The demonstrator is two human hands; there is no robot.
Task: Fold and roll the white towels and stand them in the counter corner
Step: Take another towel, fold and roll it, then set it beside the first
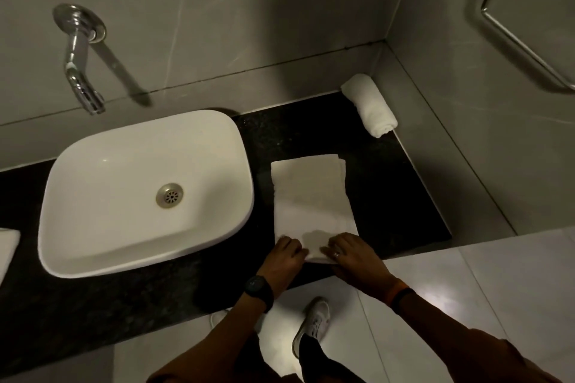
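Pressing left hand (287, 250) and right hand (350, 250), fingers curled, on the near end of the folded white terry towel (312, 196), its long axis running away toward the counter corner.

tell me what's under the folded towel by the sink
The folded towel lies flat on the dark counter, which shows all around it. Whatever sits directly beneath is covered; both hands press its near edge.

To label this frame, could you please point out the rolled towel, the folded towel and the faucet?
rolled towel (370, 104): head view, mid-roll.
folded towel (311, 193): head view, flat middle.
faucet (81, 78): head view, on the spout.
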